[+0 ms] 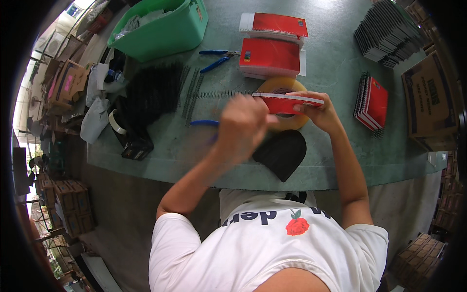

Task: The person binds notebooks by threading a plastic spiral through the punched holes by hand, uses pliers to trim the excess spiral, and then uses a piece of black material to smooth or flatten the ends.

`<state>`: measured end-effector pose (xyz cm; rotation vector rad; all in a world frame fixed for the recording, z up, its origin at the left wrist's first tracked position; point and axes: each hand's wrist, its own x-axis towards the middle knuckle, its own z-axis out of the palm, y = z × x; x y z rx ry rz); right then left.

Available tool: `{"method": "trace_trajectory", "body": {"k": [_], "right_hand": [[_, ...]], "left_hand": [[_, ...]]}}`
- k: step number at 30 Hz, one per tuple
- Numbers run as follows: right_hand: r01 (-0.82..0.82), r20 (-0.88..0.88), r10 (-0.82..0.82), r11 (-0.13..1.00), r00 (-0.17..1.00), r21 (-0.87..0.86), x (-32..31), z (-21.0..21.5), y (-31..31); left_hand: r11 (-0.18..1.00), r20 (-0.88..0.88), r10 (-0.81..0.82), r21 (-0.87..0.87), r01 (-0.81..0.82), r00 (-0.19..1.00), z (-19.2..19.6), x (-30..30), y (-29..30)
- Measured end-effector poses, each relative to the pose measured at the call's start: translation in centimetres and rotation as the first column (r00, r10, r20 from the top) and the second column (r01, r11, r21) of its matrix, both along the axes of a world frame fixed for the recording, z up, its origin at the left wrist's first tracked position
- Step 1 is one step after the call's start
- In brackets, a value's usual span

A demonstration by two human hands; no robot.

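My right hand (318,113) grips a red-covered notebook (287,100), held flat above a roll of clear tape (281,87) on the green table (335,160). My left hand (242,127) is blurred, its fingers closed at the notebook's left edge, where a black spiral wire (221,94) runs out to the left. Whether the left hand holds the wire or the notebook is unclear. Blue-handled pliers (203,123) lie just left of that hand.
Two red notebook stacks (271,56) and a second pair of blue pliers (216,57) lie behind. A green bin (158,29), black wire coils (153,92), bound notebooks (372,102), a stacked pile (389,31), a cardboard box (428,97) and a black cap (282,153) surround them.
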<state>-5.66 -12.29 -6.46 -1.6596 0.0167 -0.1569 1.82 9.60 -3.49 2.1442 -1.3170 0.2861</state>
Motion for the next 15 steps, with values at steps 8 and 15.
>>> {"method": "trace_trajectory", "body": {"k": [8,15], "right_hand": [[0.052,-0.029,-0.051,0.998,0.998,0.036,-0.4,0.2,0.3],[0.002,0.023,-0.002,1.0,1.0,0.011,-0.3,0.2,0.4]], "left_hand": [[0.99,-0.198,-0.068,-0.137,0.041,0.978,0.5,-3.2,0.6],[0.994,0.081,-0.003,-0.106,0.012,0.997,0.7,-0.3,0.8]]}}
